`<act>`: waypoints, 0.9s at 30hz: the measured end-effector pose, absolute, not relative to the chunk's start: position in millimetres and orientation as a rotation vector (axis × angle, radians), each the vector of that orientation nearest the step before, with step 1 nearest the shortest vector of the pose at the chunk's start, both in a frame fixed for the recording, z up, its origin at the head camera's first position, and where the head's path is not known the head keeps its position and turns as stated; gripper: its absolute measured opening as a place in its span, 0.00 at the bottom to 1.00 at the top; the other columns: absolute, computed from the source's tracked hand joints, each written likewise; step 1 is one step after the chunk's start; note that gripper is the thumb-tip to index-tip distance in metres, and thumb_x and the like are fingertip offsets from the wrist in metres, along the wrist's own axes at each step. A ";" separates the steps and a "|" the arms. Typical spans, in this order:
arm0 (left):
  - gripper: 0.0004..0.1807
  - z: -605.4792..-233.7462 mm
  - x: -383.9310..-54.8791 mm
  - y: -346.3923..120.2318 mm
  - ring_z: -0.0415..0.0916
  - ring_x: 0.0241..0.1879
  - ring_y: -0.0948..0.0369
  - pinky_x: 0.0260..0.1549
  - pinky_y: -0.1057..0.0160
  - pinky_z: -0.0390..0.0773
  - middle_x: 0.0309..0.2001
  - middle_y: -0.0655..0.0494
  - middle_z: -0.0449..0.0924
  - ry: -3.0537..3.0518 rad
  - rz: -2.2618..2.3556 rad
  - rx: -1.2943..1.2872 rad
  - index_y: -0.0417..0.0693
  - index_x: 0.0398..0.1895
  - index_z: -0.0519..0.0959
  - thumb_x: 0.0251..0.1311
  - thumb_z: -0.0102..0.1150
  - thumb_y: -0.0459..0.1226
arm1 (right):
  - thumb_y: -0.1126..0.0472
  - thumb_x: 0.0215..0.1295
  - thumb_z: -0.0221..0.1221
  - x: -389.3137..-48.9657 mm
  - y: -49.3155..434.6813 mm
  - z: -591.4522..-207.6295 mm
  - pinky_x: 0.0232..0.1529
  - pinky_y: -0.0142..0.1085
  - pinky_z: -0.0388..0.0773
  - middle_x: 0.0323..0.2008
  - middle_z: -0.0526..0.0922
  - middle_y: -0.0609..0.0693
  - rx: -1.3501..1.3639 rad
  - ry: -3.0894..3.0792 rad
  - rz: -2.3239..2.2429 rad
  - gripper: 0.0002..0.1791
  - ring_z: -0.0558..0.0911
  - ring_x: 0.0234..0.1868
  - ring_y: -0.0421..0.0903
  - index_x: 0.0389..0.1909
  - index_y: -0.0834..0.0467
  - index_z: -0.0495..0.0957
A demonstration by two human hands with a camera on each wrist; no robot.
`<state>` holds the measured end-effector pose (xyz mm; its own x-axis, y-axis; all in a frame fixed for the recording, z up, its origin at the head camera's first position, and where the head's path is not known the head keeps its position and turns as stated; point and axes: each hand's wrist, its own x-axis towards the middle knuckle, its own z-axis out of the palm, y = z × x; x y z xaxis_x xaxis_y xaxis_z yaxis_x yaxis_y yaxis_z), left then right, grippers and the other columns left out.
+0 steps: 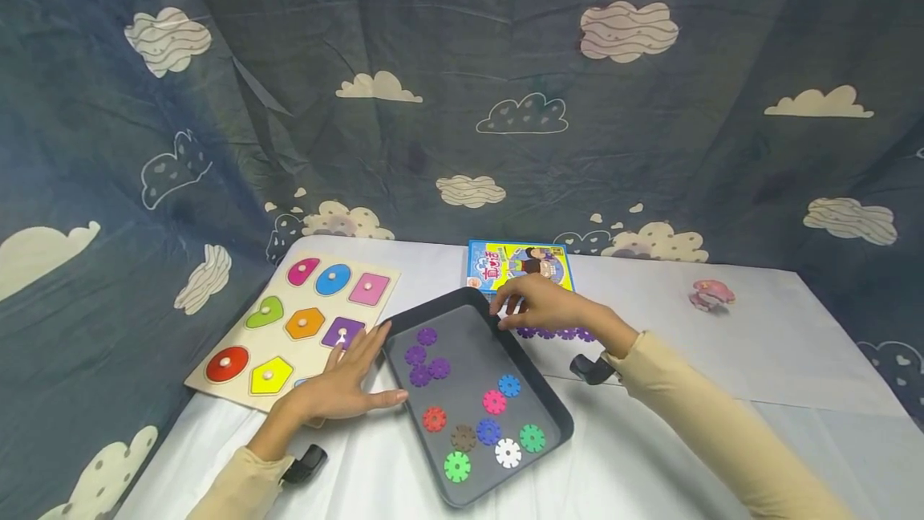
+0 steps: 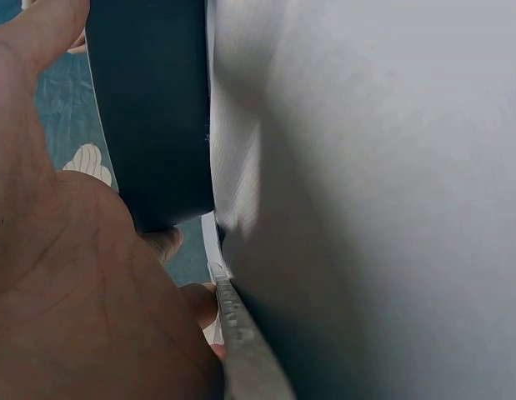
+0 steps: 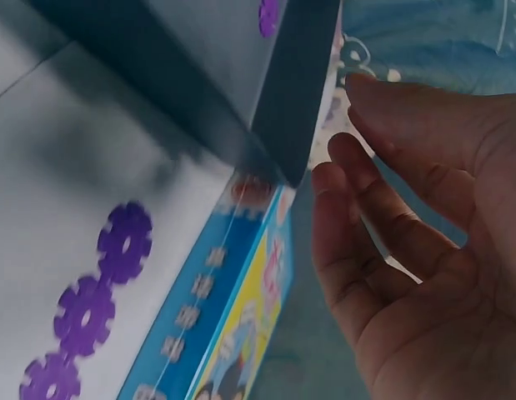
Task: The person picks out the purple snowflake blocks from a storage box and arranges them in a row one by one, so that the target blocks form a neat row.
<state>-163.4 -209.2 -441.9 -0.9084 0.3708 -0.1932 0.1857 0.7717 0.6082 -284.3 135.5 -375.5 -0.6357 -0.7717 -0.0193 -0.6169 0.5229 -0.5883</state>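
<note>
A dark grey tray (image 1: pixel 465 327) lies at an angle on the white cloth, with snowflake-shaped plastic discs inside. Several purple discs (image 1: pixel 439 368) sit in its far left part; red, pink, blue, brown, white and green discs (image 1: pixel 532 437) lie in the near part. My left hand (image 1: pixel 339 383) is spread along the tray's left side, fingers straight, fingertips at the rim. Over the far right corner is my right hand (image 1: pixel 537 303), its fingers loosely bent with nothing between them in the right wrist view. Below it on the cloth runs a row of purple discs (image 3: pixel 84 317).
Left of the tray lies a wooden shape puzzle board (image 1: pixel 238 327) with knobbed pieces, partly under my left hand. A colourful box (image 1: pixel 480 263) stands behind the right hand. Far right is a small pink object (image 1: pixel 711 294). A cloud-printed curtain (image 1: pixel 433 22) hangs behind.
</note>
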 end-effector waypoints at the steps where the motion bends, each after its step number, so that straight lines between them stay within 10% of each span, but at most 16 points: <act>1: 0.63 -441.3 -163.2 -209.1 0.24 0.80 0.46 0.72 0.33 0.23 0.82 0.50 0.32 2.662 0.872 0.428 0.60 0.82 0.33 0.56 0.62 0.66 | 0.64 0.61 0.69 -283.3 131.9 -375.2 0.42 0.33 0.84 0.42 0.87 0.52 -1.186 2.475 -0.795 0.11 0.85 0.40 0.44 0.44 0.61 0.84; 27: 0.62 -440.3 -161.5 -207.7 0.26 0.81 0.45 0.72 0.31 0.25 0.82 0.51 0.34 2.669 0.853 0.423 0.59 0.82 0.34 0.56 0.61 0.67 | 0.66 0.58 0.70 -269.7 55.1 -398.1 0.36 0.25 0.78 0.39 0.87 0.48 -1.321 2.296 -0.544 0.07 0.81 0.34 0.34 0.38 0.57 0.85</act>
<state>-161.5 -207.7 -440.3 -0.9095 0.3658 -0.1976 0.1835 0.7797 0.5987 -269.7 55.1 -398.1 -0.4509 -0.8758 -0.1721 -0.7053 0.4678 -0.5326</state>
